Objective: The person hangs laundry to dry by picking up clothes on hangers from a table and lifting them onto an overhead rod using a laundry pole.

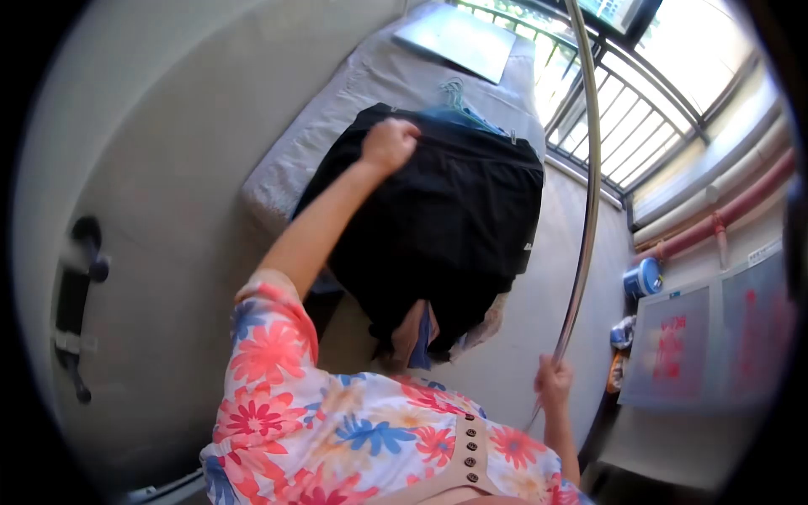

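Note:
Black pants (446, 202) lie spread over a cloth-covered surface in front of me, their lower part hanging over the near edge. My left hand (391, 145) is closed at the waistband, fingers curled on the dark cloth. Just beyond the waistband are light-blue hangers (459, 114), their hooks bunched together; a small clip (512, 136) sits at the waistband's right corner. Low on the right, my right hand (553, 379) is wrapped round a long metal pole (592, 168), which rises past the top of the view. Other cloth (412, 332) shows below the pants.
The light cover (328, 118) carries a pale flat board (459, 38) at its far end. Beyond is a railed window (623, 126). Along the right wall run a red pipe (715, 219), a blue-and-white bucket (644, 278) and translucent boxes (673, 337). Dark equipment (74, 311) stands at left.

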Demonstrator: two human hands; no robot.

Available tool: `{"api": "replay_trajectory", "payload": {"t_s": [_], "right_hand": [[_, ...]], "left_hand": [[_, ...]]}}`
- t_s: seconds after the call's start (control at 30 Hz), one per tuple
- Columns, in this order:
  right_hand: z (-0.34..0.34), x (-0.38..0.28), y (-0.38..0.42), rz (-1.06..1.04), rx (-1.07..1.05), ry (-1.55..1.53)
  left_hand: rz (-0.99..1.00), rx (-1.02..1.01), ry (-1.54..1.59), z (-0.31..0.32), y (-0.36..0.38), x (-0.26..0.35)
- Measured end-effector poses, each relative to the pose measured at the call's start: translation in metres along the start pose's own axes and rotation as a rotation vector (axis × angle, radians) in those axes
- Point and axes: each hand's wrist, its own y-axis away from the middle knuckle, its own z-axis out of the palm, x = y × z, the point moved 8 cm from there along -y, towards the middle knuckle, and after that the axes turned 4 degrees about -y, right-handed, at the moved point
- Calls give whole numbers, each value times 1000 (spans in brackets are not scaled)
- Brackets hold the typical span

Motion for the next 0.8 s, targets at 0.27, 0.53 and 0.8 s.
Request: {"api": "replay_trajectory", "payload": {"t_s": [0.27, 0.53, 0.8], "right_hand": [[28, 28, 37, 245, -20, -59], [32, 45, 79, 466, 7, 34], [24, 58, 102, 482, -143, 22]], "left_hand": [[-70, -191, -448, 69, -107, -105], [-41, -335, -416, 87, -131, -110], [99, -22, -279, 13, -123, -50]]}}
